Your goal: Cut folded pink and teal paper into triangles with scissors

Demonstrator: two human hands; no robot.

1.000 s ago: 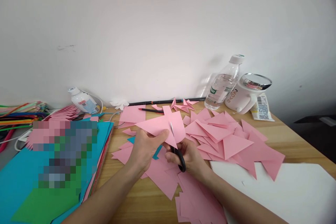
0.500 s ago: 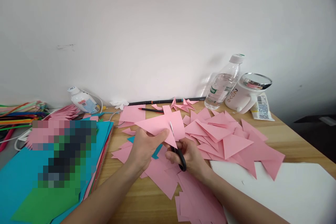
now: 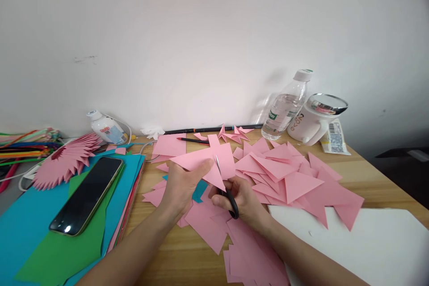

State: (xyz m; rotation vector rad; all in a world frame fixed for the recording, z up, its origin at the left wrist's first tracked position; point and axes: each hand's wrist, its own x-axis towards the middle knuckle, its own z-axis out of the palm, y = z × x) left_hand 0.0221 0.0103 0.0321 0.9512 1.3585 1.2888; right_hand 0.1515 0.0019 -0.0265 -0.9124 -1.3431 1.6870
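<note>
The pink sheet (image 3: 204,161) is hovering over the near-centre table (image 3: 368,174), tilting slightly lower than a second ago; the left hand (image 3: 182,185) is pinching it, while the right hand (image 3: 243,199) is gripping scissors (image 3: 225,187), blade advancing.

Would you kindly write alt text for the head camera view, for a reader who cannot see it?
A person's left hand holds up a pink paper sheet while the right hand cuts into it with black-handled scissors over a wooden table strewn with pink paper triangles. A phone lies on coloured sheets at left.
</note>
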